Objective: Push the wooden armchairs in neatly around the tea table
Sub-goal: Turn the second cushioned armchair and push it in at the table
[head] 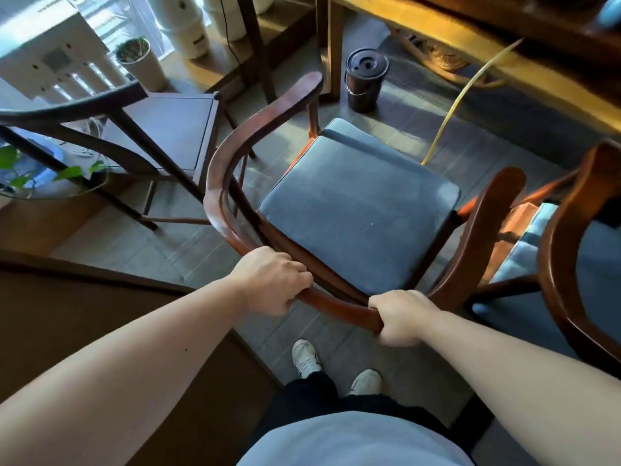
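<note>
**Armchair gripped at the back rail, short of the tea table**

Armchair [356, 210] with the blue seat cushion [359, 210] stood on the tiled floor [396, 338] directly in front of the person, its open front turned toward the counter [504, 52] at the upper right. A clear stretch of floor lay between the seat's front edge and the counter's edge, so the chair was not yet tucked in.

Both hands were on the curved back rail. The left hand [272, 280] closed over the rail on its left part, fingers [300, 275] wrapped down around the wood. The right hand [401, 317] clamped the rail further right, fingers curled under it. The hands sat near each other, with a short run of bare rail between them.

A second armchair [571, 237] with a pale cushion stood just beside the first on the right, their arms close together. A darker chair [161, 136] stood to the left, and a dark lidded bucket [364, 80] sat on the floor ahead, near a counter leg. A yellow cord [453, 105] hung from the counter toward the floor.

The step in hand looked like the push of this chair toward the counter. The next move probably called for a straight, even shove from both hands, keeping the right arm clear of the neighbouring chair and the front legs off the cord and bucket.
</note>
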{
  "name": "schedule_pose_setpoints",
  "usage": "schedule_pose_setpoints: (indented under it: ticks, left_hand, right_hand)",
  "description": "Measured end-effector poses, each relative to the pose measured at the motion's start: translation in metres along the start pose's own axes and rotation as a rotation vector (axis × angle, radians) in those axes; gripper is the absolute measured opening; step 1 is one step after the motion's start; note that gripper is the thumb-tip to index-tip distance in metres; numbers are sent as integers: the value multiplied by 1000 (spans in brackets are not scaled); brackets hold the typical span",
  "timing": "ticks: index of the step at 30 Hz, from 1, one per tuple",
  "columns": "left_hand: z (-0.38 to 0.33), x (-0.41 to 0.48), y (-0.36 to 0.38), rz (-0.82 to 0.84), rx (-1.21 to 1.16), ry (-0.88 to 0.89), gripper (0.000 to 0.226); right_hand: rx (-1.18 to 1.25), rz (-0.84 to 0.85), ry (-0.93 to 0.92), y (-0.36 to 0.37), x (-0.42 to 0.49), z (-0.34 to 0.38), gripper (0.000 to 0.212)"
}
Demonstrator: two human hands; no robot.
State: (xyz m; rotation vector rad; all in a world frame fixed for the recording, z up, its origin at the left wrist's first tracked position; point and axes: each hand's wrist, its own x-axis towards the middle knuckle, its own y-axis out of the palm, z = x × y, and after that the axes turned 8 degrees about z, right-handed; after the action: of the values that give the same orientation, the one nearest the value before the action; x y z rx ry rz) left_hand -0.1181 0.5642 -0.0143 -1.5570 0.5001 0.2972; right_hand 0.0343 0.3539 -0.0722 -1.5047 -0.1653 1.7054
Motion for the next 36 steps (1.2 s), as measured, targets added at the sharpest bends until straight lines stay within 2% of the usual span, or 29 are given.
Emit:
schedule_pose_setpoints:
  ticks: [11,15,18,20,23,27,36]
  left_hand:
    - [23,49,-28,-2,17,-2,12]
    - [37,54,-30,-50,-2,80,12]
    - [56,55,-27,-55,-45,148,24]
    - [78,55,-27,-51,-85,158,37]
    - [109,48,-25,-94,-74,194,43]
    - [138,47,-20,-47,-71,239,40]
    - [140,49,-21,-24,-69,302,29]
  right_hand:
    - [111,-131,15,-18,8,-41,27]
    - [174,-365,23,-18,11,-14,58]
    - [347,-648,-37,-27,20,36,52]
    - [388,-725,-25,-44,28,63,45]
    - [360,-694,10,-61,35,74,40]
    - [393,-686,73,-62,36,77,39]
    - [456,-737,259,-49,39,94,32]
